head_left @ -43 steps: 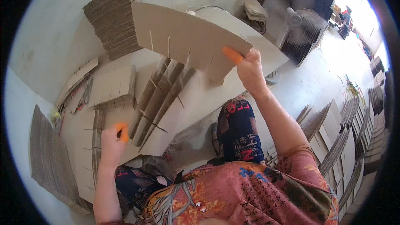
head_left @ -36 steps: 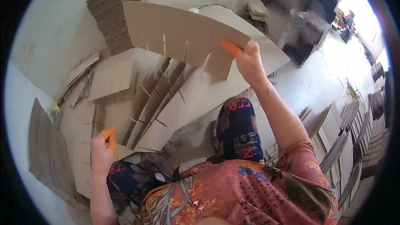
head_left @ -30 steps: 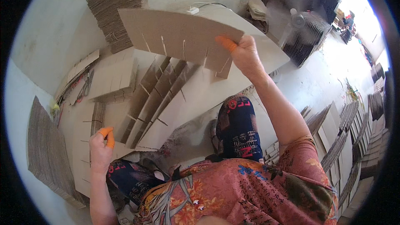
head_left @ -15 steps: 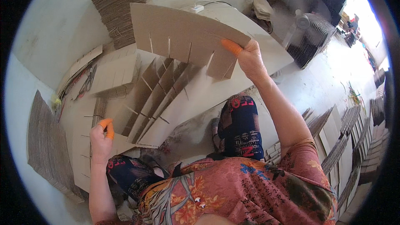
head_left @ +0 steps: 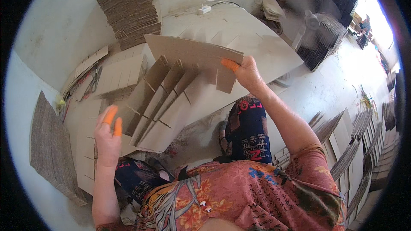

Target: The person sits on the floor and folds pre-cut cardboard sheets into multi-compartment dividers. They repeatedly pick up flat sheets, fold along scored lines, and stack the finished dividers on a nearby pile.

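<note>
My right hand (head_left: 250,76), with an orange cover on its thumb, grips the right end of a long slotted cardboard strip (head_left: 188,50). The strip's lower edge lies over a set of upright cardboard dividers (head_left: 159,119), which stand fanned out and cross-slotted on the table. Whether the strip's slots are seated in them is blurred. My left hand (head_left: 108,142) is raised to the left of the dividers, holding nothing, its orange-covered fingers apart. Slotted cardboard pieces (head_left: 87,149) lie beside and partly under it.
On the pale table (head_left: 274,60) sit a flat stack of slotted cardboard (head_left: 120,70), scissors (head_left: 95,80) and a white power strip (head_left: 204,9). Tall cardboard stacks (head_left: 128,10) lean at the wall. A fan (head_left: 311,20) stands at the back right. More cardboard dividers (head_left: 338,141) stand on the right.
My right hand has brought the cardboard strip down and slightly left, onto the standing dividers. My left hand has risen slightly and its fingers have spread from a near pinch.
</note>
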Available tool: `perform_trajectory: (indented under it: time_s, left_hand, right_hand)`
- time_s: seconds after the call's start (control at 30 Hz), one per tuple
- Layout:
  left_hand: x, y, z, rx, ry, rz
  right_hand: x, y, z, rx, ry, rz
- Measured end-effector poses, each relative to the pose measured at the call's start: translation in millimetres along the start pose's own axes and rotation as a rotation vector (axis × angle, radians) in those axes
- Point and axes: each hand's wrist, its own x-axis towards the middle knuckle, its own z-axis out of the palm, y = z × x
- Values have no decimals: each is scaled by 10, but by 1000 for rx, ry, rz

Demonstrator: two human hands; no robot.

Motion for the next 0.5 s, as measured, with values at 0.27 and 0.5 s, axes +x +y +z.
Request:
perform_trajectory:
  time_s: [0.27,0.5]
  left_hand:
    - [724,1102,622,-191,-485,96]
    - [794,998,1202,-429,-723,-32]
  right_hand:
    - [24,20,47,-52,12,5]
    - [90,44,107,90,-2,28]
